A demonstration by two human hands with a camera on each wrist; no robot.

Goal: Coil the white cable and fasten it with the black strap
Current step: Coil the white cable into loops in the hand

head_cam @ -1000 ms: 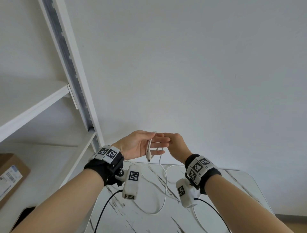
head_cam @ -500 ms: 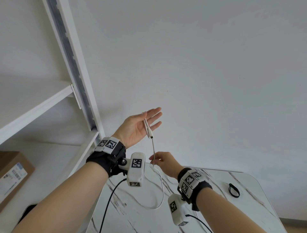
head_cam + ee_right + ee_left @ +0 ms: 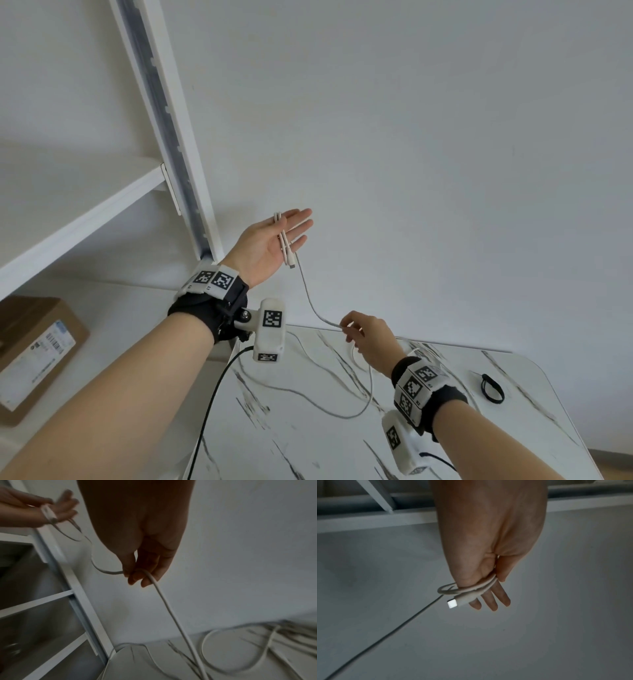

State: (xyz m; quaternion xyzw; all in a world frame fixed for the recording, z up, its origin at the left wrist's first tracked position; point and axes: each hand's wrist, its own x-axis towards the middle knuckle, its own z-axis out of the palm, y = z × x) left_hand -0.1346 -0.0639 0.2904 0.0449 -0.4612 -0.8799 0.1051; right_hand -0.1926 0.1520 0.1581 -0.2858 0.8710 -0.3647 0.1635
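The white cable (image 3: 310,301) runs from my raised left hand (image 3: 284,233) down to my right hand (image 3: 352,330), then drops in loose loops onto the marble table (image 3: 445,445). The left palm faces up with its fingers straight. A short doubled bend of cable lies across it, pinned by the thumb (image 3: 471,574), and the connector (image 3: 452,603) sticks out past the palm. Lower and to the right, my right hand (image 3: 137,574) pinches the cable between thumb and fingertips. The black strap (image 3: 492,388) lies as a small loop on the table's far right, apart from both hands.
A white shelf unit (image 3: 185,137) stands left of the table, close behind my left hand. A cardboard box (image 3: 37,346) sits on the floor at the left. A black camera lead (image 3: 212,394) hangs from my left wrist. A plain white wall is behind.
The hands have come apart: the left rose with the cable end on its palm, and the right slid down and to the right along the cable. The black strap came into view.
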